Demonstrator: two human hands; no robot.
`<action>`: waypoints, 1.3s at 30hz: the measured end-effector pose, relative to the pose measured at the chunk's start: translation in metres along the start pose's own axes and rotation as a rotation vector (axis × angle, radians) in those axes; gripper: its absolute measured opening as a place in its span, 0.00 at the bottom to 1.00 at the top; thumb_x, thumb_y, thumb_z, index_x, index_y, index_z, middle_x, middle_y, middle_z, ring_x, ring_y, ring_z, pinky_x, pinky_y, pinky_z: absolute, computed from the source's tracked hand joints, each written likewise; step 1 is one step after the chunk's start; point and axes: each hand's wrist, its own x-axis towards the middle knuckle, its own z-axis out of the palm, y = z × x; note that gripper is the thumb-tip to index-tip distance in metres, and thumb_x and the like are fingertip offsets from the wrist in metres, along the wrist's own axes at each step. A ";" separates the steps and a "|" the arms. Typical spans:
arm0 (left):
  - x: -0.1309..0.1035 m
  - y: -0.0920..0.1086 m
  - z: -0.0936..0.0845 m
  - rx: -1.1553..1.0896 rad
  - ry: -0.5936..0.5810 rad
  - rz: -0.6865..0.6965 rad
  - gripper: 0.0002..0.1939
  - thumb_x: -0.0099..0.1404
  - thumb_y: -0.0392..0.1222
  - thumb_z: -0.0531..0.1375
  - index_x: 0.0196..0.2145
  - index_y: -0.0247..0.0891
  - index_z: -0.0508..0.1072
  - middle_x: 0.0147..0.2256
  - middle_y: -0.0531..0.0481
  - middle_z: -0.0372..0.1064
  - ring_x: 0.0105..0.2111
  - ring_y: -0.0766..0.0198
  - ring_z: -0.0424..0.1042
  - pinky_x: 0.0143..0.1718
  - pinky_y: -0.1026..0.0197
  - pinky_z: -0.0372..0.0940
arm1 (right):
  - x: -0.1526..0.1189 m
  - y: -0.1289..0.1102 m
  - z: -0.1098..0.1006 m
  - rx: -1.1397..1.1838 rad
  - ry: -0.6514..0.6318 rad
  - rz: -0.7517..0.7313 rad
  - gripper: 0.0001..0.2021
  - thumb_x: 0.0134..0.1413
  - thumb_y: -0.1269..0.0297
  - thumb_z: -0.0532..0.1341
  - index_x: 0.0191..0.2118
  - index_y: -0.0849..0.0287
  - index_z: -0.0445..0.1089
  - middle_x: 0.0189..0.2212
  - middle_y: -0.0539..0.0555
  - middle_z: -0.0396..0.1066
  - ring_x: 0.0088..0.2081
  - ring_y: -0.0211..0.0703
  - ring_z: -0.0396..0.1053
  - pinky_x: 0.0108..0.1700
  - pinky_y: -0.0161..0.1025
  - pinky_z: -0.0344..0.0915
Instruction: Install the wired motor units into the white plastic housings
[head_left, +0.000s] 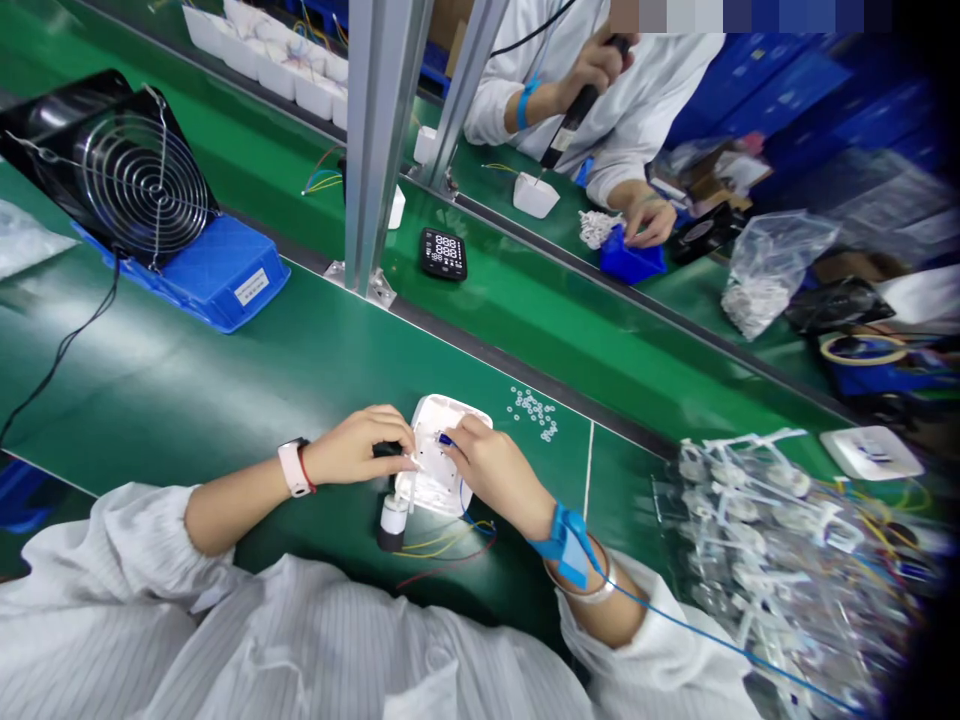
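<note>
A white plastic housing lies on the green table in front of me, with blue, yellow and red wires trailing from its near side. My left hand is at the housing's left edge, fingers closed, and what they pinch is too small to make out. Over the housing's right part is my right hand, its fingers pinching a small blue part. A small cylinder with a white label and dark end stands against the housing's near left corner. Small clear rings are scattered beyond my right hand.
A black fan rests on a blue bin at left. A metal post rises beyond the housing. Bagged white parts pile up at right. Across the belt, a person holds a tool. A blue cord runs from my right wrist.
</note>
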 end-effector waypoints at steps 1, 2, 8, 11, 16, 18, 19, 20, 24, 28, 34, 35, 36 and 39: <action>0.000 -0.001 0.000 -0.007 0.000 0.001 0.07 0.61 0.42 0.59 0.32 0.36 0.73 0.33 0.47 0.73 0.36 0.63 0.68 0.42 0.60 0.62 | 0.001 0.001 0.001 0.002 -0.002 -0.014 0.06 0.56 0.71 0.55 0.34 0.64 0.70 0.33 0.58 0.67 0.33 0.42 0.68 0.33 0.36 0.63; 0.000 -0.001 0.001 -0.016 0.001 0.000 0.07 0.61 0.42 0.59 0.32 0.36 0.73 0.33 0.47 0.73 0.36 0.63 0.68 0.42 0.60 0.62 | 0.003 0.002 0.002 0.016 -0.002 -0.030 0.06 0.56 0.71 0.56 0.34 0.64 0.70 0.32 0.58 0.67 0.33 0.43 0.68 0.34 0.36 0.63; -0.002 -0.002 0.000 -0.055 0.004 -0.009 0.05 0.60 0.40 0.60 0.32 0.36 0.73 0.33 0.48 0.73 0.37 0.64 0.69 0.42 0.61 0.62 | -0.003 0.011 0.008 0.082 0.071 -0.090 0.09 0.59 0.68 0.53 0.40 0.62 0.70 0.34 0.57 0.67 0.35 0.41 0.67 0.36 0.37 0.64; -0.002 -0.002 -0.001 -0.059 0.000 -0.012 0.05 0.60 0.40 0.60 0.32 0.36 0.73 0.33 0.48 0.73 0.37 0.64 0.69 0.42 0.61 0.62 | -0.015 0.011 0.011 0.006 0.186 -0.139 0.12 0.60 0.66 0.51 0.42 0.62 0.69 0.37 0.59 0.66 0.36 0.42 0.65 0.36 0.38 0.63; -0.001 -0.003 0.000 -0.062 -0.001 -0.020 0.04 0.60 0.39 0.60 0.31 0.35 0.73 0.33 0.48 0.73 0.36 0.64 0.69 0.42 0.62 0.62 | -0.018 0.004 0.017 -0.161 0.271 -0.230 0.13 0.60 0.66 0.51 0.32 0.64 0.71 0.29 0.57 0.66 0.32 0.44 0.61 0.34 0.41 0.58; -0.001 -0.003 0.001 -0.058 0.001 -0.022 0.04 0.60 0.39 0.60 0.31 0.36 0.73 0.33 0.49 0.73 0.36 0.64 0.69 0.42 0.62 0.62 | -0.013 0.002 0.018 -0.186 0.265 -0.242 0.14 0.60 0.66 0.51 0.28 0.63 0.70 0.27 0.56 0.65 0.31 0.43 0.60 0.34 0.42 0.56; -0.001 -0.003 0.000 -0.057 0.002 -0.020 0.04 0.60 0.39 0.60 0.31 0.36 0.73 0.33 0.49 0.73 0.36 0.64 0.69 0.42 0.62 0.62 | -0.011 0.002 0.018 -0.183 0.269 -0.247 0.14 0.60 0.66 0.51 0.26 0.63 0.69 0.26 0.56 0.64 0.31 0.43 0.59 0.34 0.42 0.55; -0.001 -0.003 0.000 -0.056 0.004 -0.017 0.04 0.60 0.39 0.60 0.31 0.36 0.73 0.33 0.49 0.73 0.36 0.64 0.69 0.41 0.62 0.62 | -0.009 0.003 0.018 -0.168 0.284 -0.250 0.14 0.60 0.66 0.52 0.26 0.63 0.69 0.26 0.56 0.64 0.31 0.43 0.59 0.34 0.42 0.55; -0.002 -0.003 0.000 -0.048 0.018 -0.010 0.05 0.60 0.39 0.60 0.32 0.36 0.73 0.33 0.48 0.73 0.36 0.64 0.69 0.41 0.62 0.63 | -0.023 0.002 0.025 -0.013 0.436 -0.227 0.11 0.58 0.61 0.55 0.34 0.63 0.70 0.31 0.56 0.66 0.34 0.44 0.61 0.37 0.41 0.55; -0.002 -0.002 0.001 -0.055 0.031 -0.028 0.05 0.60 0.39 0.60 0.31 0.36 0.73 0.33 0.48 0.73 0.36 0.64 0.70 0.41 0.61 0.63 | -0.052 -0.030 0.044 0.177 0.498 -0.133 0.17 0.58 0.57 0.54 0.24 0.61 0.68 0.23 0.54 0.64 0.28 0.40 0.61 0.32 0.37 0.55; -0.003 -0.001 0.002 -0.051 0.052 -0.054 0.06 0.60 0.40 0.60 0.31 0.35 0.74 0.33 0.47 0.73 0.36 0.63 0.70 0.41 0.61 0.64 | -0.053 -0.088 0.049 0.053 0.219 0.160 0.24 0.46 0.42 0.57 0.23 0.63 0.69 0.20 0.57 0.68 0.25 0.45 0.66 0.28 0.39 0.55; -0.003 -0.001 0.002 -0.048 0.052 -0.051 0.06 0.60 0.40 0.61 0.31 0.35 0.74 0.33 0.47 0.73 0.36 0.63 0.70 0.41 0.61 0.64 | -0.051 -0.092 0.046 0.047 0.184 0.187 0.22 0.47 0.45 0.58 0.24 0.63 0.69 0.21 0.57 0.69 0.25 0.46 0.67 0.28 0.39 0.56; -0.003 0.000 0.001 -0.044 0.052 -0.048 0.06 0.60 0.40 0.61 0.31 0.35 0.74 0.33 0.47 0.74 0.36 0.63 0.70 0.41 0.61 0.64 | -0.050 -0.093 0.044 0.051 0.160 0.197 0.19 0.48 0.48 0.59 0.25 0.63 0.69 0.22 0.57 0.70 0.26 0.46 0.67 0.29 0.39 0.56; -0.004 0.000 0.002 -0.036 0.060 -0.041 0.06 0.59 0.41 0.61 0.31 0.36 0.74 0.32 0.48 0.74 0.36 0.63 0.70 0.40 0.61 0.64 | -0.055 -0.089 0.036 0.096 0.160 0.206 0.11 0.46 0.58 0.60 0.24 0.61 0.69 0.23 0.55 0.71 0.27 0.45 0.68 0.30 0.39 0.58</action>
